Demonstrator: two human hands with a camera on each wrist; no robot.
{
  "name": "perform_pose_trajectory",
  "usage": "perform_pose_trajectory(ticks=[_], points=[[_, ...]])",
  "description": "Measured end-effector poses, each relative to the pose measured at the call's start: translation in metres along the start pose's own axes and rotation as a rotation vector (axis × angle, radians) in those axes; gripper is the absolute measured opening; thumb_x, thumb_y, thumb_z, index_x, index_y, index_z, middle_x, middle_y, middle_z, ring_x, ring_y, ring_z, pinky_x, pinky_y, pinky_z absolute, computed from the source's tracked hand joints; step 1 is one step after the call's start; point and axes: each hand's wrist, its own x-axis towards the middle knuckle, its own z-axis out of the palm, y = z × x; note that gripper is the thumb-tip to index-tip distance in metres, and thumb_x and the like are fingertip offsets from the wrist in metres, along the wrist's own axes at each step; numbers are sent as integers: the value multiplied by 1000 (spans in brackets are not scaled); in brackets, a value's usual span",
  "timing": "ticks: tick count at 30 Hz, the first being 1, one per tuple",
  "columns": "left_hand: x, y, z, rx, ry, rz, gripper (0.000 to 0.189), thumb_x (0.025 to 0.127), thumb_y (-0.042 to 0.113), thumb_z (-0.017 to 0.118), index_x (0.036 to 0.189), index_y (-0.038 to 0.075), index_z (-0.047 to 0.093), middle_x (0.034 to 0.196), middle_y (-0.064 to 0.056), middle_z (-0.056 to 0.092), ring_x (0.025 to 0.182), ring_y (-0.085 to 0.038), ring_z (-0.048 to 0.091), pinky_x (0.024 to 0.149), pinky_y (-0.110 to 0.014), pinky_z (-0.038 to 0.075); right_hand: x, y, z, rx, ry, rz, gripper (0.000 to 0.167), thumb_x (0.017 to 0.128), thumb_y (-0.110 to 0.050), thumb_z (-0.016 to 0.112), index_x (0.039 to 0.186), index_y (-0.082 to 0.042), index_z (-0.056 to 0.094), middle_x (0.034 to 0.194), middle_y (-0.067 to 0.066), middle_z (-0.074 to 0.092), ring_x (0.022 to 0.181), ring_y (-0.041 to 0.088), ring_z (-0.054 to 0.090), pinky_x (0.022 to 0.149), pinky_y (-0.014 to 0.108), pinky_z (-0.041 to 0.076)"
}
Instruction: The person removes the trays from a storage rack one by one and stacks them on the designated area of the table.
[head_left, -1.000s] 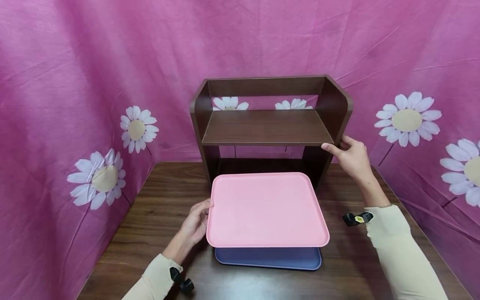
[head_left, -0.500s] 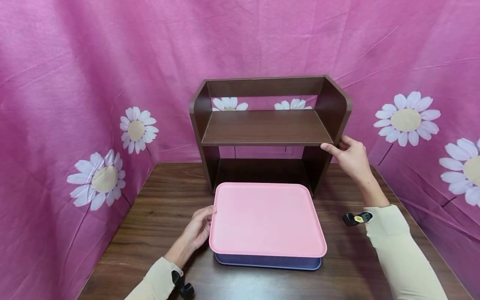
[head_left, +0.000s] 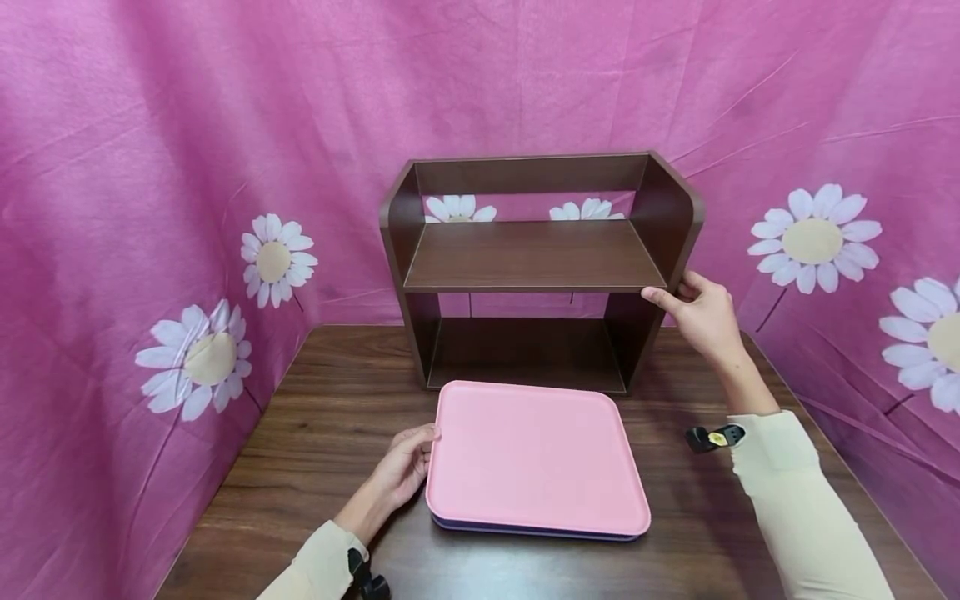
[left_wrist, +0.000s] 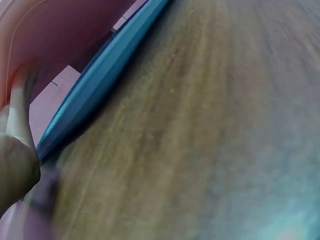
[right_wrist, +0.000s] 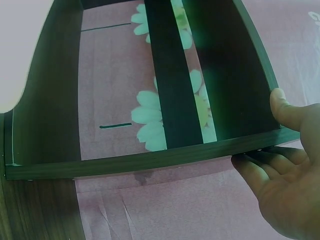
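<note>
My left hand (head_left: 403,464) pinches the left rim of a pink rectangular tray (head_left: 536,458). Below it lies a blue tray (left_wrist: 97,82), mostly covered, showing as a thin strip along the front in the head view. From the left wrist, my fingers (left_wrist: 22,95) reach under the pink tray, and a gap shows between the two trays. A dark brown two-tier shelf (head_left: 536,254) stands behind them. My right hand (head_left: 703,321) grips its right side panel, thumb on the front edge and the other fingers round the outer face, as the right wrist view also shows.
The wood-grain table (head_left: 330,367) carries the shelf and the trays. A pink curtain (head_left: 337,108) with white daisies hangs behind and along both sides. Black wrist cameras are strapped at both sleeves.
My left hand has brought the pink tray down and toward me, so it now covers most of the blue tray and is slightly turned. My right hand stays on the shelf.
</note>
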Motion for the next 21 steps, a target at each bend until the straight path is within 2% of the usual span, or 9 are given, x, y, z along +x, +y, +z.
perform_pose_trajectory(ticks=[2,3,7,9,12,14,16,19,21], points=[[0,-1,1,5,7,-18,37,107,-2,37,98,13,69,83,4,77,75,-4,74,71,-20,64,0,-1,0,-8,-2,3,54,94,-49,80,126,-8,71,117,16,78,81,-9,56,69,10,44],[0,-2,1,8,11,-27,37,108,-1,37,98,14,69,82,4,77,75,-4,75,71,-20,64,-1,-1,0,-8,-4,4,54,94,-50,80,127,-8,71,121,20,75,82,-10,56,69,9,44],[1,-2,2,43,36,-45,35,107,-1,39,94,15,68,81,5,77,75,-5,75,71,-21,64,-1,-2,0,-3,-9,8,56,94,-50,80,128,-8,70,123,21,74,83,-12,57,72,8,44],[1,-2,1,70,49,-52,34,106,0,41,93,15,67,81,5,77,76,-5,75,72,-21,64,-1,-2,0,-3,-6,7,55,94,-50,80,127,-8,71,117,15,78,83,-11,57,71,9,44],[0,-1,0,119,75,-63,30,104,0,44,92,15,67,82,5,77,78,-7,76,74,-23,65,-1,-2,-1,2,-5,2,53,93,-50,81,125,-8,71,101,-9,82,81,-9,56,69,11,44],[0,-1,-1,152,101,-70,26,103,0,47,93,13,68,84,3,78,81,-8,77,76,-25,66,-1,-2,-1,5,-3,-2,52,93,-49,81,124,-8,71,91,-26,76,80,-8,56,68,12,44],[0,0,-2,184,130,-74,21,102,0,50,97,9,69,86,1,78,83,-10,77,78,-27,66,-1,-2,-1,11,-6,-6,53,93,-49,81,123,-8,71,84,-37,70,79,-7,56,67,12,44],[-1,2,-2,260,180,-66,15,100,1,56,108,-1,70,89,-1,78,85,-11,77,78,-29,67,-2,-2,-1,12,-5,-7,52,93,-49,82,122,-7,71,82,-40,68,78,-6,56,66,13,44],[-2,4,0,335,214,-49,22,99,3,61,116,-9,68,90,-1,78,84,-12,77,76,-29,67,-2,-2,-2,9,-3,-5,52,93,-49,81,122,-7,71,86,-33,72,78,-7,56,66,13,44]])
